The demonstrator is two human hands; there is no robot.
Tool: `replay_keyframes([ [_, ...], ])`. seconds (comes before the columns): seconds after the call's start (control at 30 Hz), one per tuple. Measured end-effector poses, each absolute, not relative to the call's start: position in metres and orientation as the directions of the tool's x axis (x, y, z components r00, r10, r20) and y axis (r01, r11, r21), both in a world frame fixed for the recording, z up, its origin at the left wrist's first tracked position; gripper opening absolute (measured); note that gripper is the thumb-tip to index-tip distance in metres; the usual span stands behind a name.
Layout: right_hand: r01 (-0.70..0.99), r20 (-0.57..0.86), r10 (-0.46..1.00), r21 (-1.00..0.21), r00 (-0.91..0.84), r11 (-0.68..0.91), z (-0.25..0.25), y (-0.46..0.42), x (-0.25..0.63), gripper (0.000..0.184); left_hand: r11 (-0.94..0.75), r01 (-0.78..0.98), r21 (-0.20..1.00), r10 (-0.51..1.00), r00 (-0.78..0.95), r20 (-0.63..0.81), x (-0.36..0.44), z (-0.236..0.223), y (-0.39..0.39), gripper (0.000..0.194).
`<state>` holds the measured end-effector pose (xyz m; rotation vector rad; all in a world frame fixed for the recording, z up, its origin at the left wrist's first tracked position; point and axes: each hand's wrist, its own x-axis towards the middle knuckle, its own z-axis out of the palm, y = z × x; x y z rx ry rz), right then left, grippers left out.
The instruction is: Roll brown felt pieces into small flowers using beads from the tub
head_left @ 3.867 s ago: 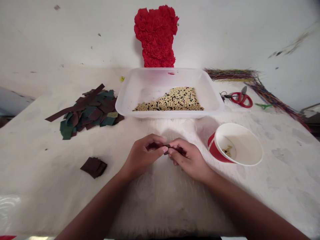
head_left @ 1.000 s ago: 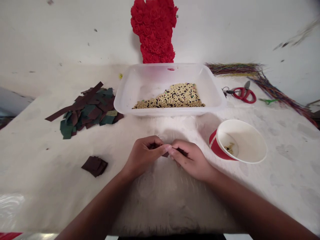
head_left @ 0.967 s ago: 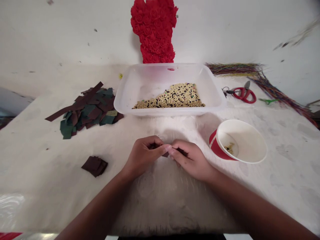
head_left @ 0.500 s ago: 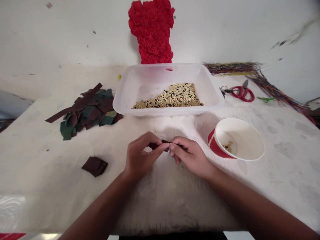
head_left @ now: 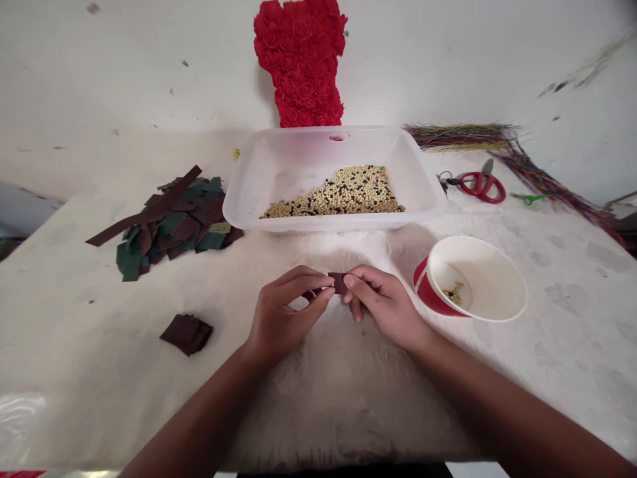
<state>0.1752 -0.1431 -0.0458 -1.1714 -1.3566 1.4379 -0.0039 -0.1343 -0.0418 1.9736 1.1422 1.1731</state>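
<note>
Between my two hands is a small dark brown piece [head_left: 339, 283], thin like paper or cloth. My right hand [head_left: 381, 302] pinches its right end between thumb and forefinger. At its left edge, the thumb and fingertips of my left hand [head_left: 286, 305] are closed on it; a tiny pale spot shows by those fingertips, too small to name. A neat stack of similar dark brown squares [head_left: 186, 334] lies on the table to the left of my left hand. To the right of my right hand, a red and white paper tub [head_left: 470, 279] lies tilted, with a few golden beads inside.
A translucent plastic bin [head_left: 293, 224] holds many golden and dark beads. A heap of brown and green scraps [head_left: 174, 222] lies at left. Red-handled scissors [head_left: 482, 187] and colourful wires [head_left: 462, 136] lie at back right. Red artificial roses [head_left: 303, 66] stand behind the bin.
The fingertips have drawn slightly apart, and more of the brown piece now shows flat between them. My left fingers have opened a little from their tighter pinch.
</note>
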Motion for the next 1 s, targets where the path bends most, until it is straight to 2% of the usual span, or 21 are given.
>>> replay_keyframes([
  [0.1,0.036,-0.092,0.969,-0.996,-0.227,-0.086,-0.046,-0.143,0.176,0.03,-0.447,0.357,0.82,0.891,0.253,0.376,-0.005,-0.041,-0.134,0.011],
  [0.2,0.062,-0.093,0.965,-0.995,-0.243,-0.081,-0.048,-0.143,0.175,0.029,-0.351,0.34,0.872,0.93,0.238,0.281,-0.005,-0.041,-0.135,0.003],
  [0.33,0.09,-0.085,0.954,-0.994,-0.287,-0.061,-0.048,-0.145,0.175,0.029,-0.168,0.326,0.93,0.98,0.159,0.121,-0.003,-0.042,-0.137,0.019],
  [0.4,0.115,-0.073,0.947,-0.993,-0.312,-0.039,-0.048,-0.146,0.174,0.029,-0.111,0.323,0.94,0.986,0.151,0.064,-0.004,-0.042,-0.137,0.022],
  [0.5,0.154,-0.052,0.939,-0.988,-0.341,0.001,-0.048,-0.147,0.173,0.028,-0.077,0.358,0.93,0.988,0.154,0.023,-0.007,-0.043,-0.135,0.012],
  [0.63,0.151,-0.05,0.939,-0.989,-0.339,0.002,-0.048,-0.147,0.173,0.029,-0.048,0.329,0.943,0.985,0.17,-0.009,-0.01,-0.043,-0.133,0.014],
  [0.83,0.15,-0.051,0.949,-0.989,-0.311,-0.004,-0.049,-0.149,0.174,0.029,-0.019,0.278,0.96,0.953,0.296,-0.067,-0.013,-0.04,-0.134,0.022],
  [1.0,0.212,0.003,0.928,-0.973,-0.372,0.088,-0.047,-0.152,0.172,0.026,0.017,0.292,0.956,0.952,0.287,-0.104,-0.013,-0.039,-0.133,0.015],
])
